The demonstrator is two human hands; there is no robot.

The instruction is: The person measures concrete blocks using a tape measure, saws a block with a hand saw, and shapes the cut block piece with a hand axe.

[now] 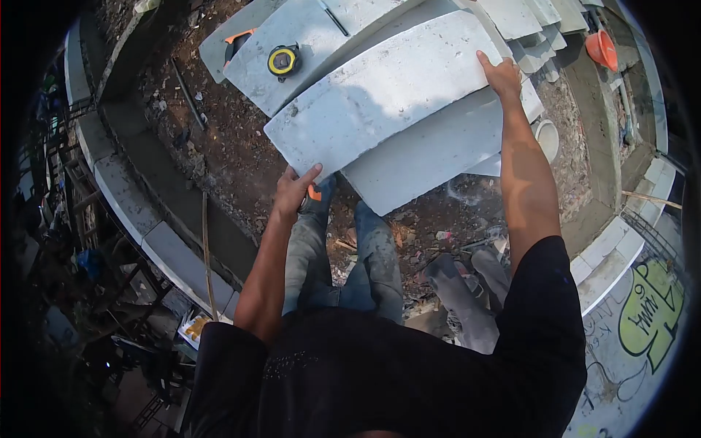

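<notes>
A long pale aerated concrete block (391, 87) lies aslant in front of me, flat side up. At its near left corner, my left hand (295, 191) grips the end with the thumb on top. My right hand (502, 76) is closed around the far right end, thumb also on the upper face. The undersides of both grips are hidden. Beneath it rests another pale block (431, 157). Beyond it, a larger slab (307, 36) carries a yellow-and-black tape measure (283, 61) and a thin dark rod (333, 18). An orange-edged item (314, 193) shows beside my left hand.
More pale blocks (522, 18) are stacked at the far right, near an orange bowl-shaped container (602, 50). A white bucket (547, 139) stands by my right forearm. Low curved walls (179, 255) border the rubble-strewn ground. An orange-handled tool (238, 36) lies at the upper left.
</notes>
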